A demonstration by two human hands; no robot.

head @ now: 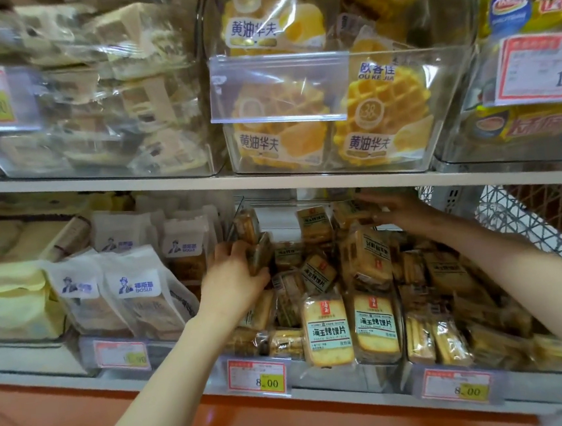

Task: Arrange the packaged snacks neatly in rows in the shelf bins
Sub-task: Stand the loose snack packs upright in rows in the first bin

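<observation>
The lower shelf bin (350, 376) holds several small packs of toasted bun slices; two of them, with teal labels (327, 332), stand upright at its front. My left hand (232, 279) grips a dark-edged snack pack (259, 252) at the bin's left side. My right hand (397, 208) reaches deep to the back of the bin and holds a pack (353, 214) just under the upper shelf. Packs in the middle and on the right lie jumbled at mixed angles.
White bread bags (136, 288) fill the bin to the left. Waffle packs (380, 114) sit in a clear bin on the upper shelf, above my hands. A white mesh basket (527, 220) stands at the right. Price tags marked 8.00 (257, 376) hang on the shelf front.
</observation>
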